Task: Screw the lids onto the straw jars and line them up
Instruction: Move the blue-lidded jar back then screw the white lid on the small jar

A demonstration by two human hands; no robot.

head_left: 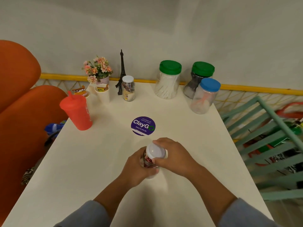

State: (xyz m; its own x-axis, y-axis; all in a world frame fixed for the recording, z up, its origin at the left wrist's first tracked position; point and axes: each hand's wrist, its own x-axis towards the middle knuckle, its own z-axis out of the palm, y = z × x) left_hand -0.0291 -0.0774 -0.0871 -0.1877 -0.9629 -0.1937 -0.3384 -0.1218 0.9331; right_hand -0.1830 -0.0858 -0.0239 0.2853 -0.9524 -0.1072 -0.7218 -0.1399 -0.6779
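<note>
Gripping small clear jar (147, 162) in curled left hand (136, 169); pinching round, smooth white lid (155, 151) atop it with right hand (174, 155), over pale matte bench (98, 161).

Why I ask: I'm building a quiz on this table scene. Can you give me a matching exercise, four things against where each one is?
Things:
1. Blue-lidded jar
2. Red tumbler
3. Eiffel Tower model
4. Small jar with red-and-white contents

Places:
A. Near the left edge of the table
B. Held by the left hand, with the right hand gripping its white lid
C. Just in front of the green-lidded jar of black straws
D. Just right of the flower pot

Pairs: 1-C, 2-A, 3-D, 4-B.
</note>
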